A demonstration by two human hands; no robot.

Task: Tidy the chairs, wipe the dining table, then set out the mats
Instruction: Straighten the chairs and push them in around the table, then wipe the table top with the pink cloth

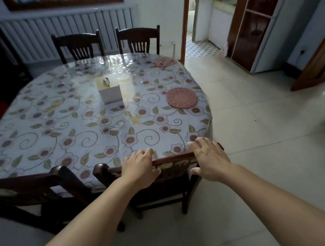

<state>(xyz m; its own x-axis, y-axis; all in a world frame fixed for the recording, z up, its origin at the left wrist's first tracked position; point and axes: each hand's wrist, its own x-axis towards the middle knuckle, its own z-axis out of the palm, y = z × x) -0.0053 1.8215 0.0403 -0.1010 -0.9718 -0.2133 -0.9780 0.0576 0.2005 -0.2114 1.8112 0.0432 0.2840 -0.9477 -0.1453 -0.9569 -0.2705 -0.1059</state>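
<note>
Head view: both hands on top rail of near chair, pushed up to the surface. Left hand and right hand each w/ fingers over the rail, thumb under, grip grasping it. Pink mat lies near surface's right edge; tissue box mid-surface. Two chairs at far side.

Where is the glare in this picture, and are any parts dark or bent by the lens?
Head view: glare lies on the table's clear cover by the far chairs; the left side by the radiator is dim; the wide lens curves the door frame; the picture looks slightly soft.
</note>
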